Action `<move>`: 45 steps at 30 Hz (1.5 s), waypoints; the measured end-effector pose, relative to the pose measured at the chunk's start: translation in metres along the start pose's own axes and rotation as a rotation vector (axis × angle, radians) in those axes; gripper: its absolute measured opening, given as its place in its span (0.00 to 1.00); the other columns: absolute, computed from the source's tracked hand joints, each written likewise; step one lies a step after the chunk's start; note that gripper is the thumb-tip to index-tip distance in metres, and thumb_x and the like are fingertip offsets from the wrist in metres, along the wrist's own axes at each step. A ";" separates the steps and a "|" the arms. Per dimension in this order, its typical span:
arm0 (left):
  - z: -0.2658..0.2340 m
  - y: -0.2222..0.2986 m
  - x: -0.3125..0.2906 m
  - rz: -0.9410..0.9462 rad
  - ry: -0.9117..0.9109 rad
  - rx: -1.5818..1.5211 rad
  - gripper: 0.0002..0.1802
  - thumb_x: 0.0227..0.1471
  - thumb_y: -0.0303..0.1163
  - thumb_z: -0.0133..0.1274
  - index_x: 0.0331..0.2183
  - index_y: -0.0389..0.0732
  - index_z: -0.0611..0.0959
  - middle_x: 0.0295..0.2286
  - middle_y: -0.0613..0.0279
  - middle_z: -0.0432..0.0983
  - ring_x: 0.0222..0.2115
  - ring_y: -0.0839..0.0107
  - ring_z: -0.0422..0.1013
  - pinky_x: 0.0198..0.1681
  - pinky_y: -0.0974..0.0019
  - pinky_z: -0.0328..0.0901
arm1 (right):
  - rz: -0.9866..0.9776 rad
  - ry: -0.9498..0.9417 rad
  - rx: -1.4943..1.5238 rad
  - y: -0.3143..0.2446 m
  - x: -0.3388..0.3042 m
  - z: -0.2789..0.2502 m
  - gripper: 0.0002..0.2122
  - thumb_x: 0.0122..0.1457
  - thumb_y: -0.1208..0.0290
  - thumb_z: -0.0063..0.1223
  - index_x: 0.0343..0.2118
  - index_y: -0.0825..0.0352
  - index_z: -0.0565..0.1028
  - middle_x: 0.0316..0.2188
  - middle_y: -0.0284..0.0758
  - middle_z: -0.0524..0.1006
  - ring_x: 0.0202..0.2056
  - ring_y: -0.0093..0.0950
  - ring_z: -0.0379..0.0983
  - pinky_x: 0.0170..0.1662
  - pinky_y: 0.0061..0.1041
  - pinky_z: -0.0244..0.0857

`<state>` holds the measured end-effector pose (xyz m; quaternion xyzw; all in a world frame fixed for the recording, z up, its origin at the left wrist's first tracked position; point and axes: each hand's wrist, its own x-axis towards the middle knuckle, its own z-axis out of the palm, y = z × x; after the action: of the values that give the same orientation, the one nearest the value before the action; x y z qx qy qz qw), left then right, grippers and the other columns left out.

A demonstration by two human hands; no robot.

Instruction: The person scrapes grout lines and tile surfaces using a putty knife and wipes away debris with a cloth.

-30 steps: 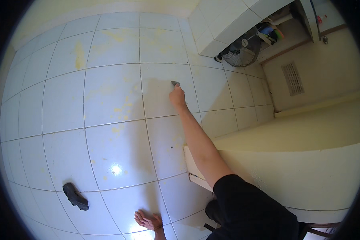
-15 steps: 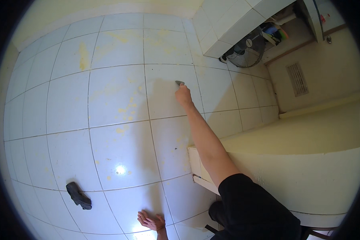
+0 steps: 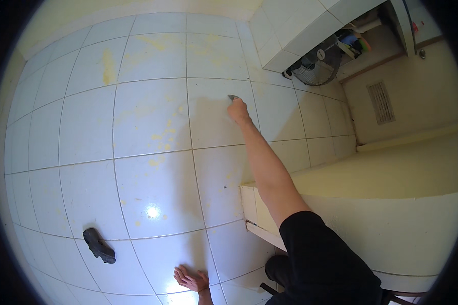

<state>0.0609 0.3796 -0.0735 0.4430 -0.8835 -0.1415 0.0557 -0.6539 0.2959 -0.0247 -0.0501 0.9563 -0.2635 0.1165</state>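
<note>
My right hand [image 3: 238, 110] reaches far out over the tiled floor [image 3: 152, 122], closed around a small scraper. Only the grey pointed blade of the scraper [image 3: 232, 97] shows beyond my fist, at the floor; the handle is hidden in my fingers. Near the lower edge, my left hand [image 3: 191, 278] lies flat on a white tile with its fingers spread, holding nothing. Yellow stains [image 3: 163, 137] mark the tiles to the left of my right hand, and more show toward the far wall.
A black shoe-like item [image 3: 98, 245] lies on the floor at the lower left. To the right stands a low cream wall [image 3: 381, 223]. A fan [image 3: 318, 68] sits under the tiled counter [image 3: 290, 35] at the far right, beside a door with a vent [image 3: 380, 101].
My right hand has moved slightly farther away and to the right with the scraper, whose blade has shifted the same way. My left hand stays on the floor.
</note>
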 end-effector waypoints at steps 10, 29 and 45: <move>-0.002 0.001 0.002 0.040 0.034 0.037 0.49 0.59 0.49 0.44 0.71 0.43 0.42 0.64 0.40 0.61 0.65 0.36 0.55 0.65 0.30 0.51 | 0.027 -0.085 -0.110 0.005 0.016 0.009 0.16 0.58 0.78 0.45 0.48 0.78 0.75 0.38 0.60 0.81 0.30 0.47 0.83 0.25 0.40 0.74; -0.010 0.006 0.006 -0.035 -0.004 -0.059 0.40 0.57 0.49 0.47 0.63 0.31 0.68 0.62 0.41 0.64 0.64 0.40 0.56 0.67 0.35 0.50 | -0.006 0.034 -0.067 0.000 -0.018 0.007 0.24 0.61 0.74 0.42 0.59 0.83 0.67 0.47 0.65 0.77 0.52 0.55 0.76 0.56 0.44 0.71; -0.004 0.001 0.000 -0.031 0.022 -0.048 0.41 0.48 0.43 0.51 0.62 0.34 0.71 0.64 0.43 0.62 0.64 0.44 0.56 0.67 0.35 0.52 | -0.086 0.012 -0.087 -0.004 -0.070 0.053 0.36 0.57 0.80 0.44 0.69 0.82 0.48 0.39 0.66 0.79 0.45 0.58 0.79 0.51 0.48 0.73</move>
<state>0.0610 0.3790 -0.0700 0.4567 -0.8723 -0.1585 0.0737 -0.5724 0.2772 -0.0533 -0.0945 0.9645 -0.2268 0.0971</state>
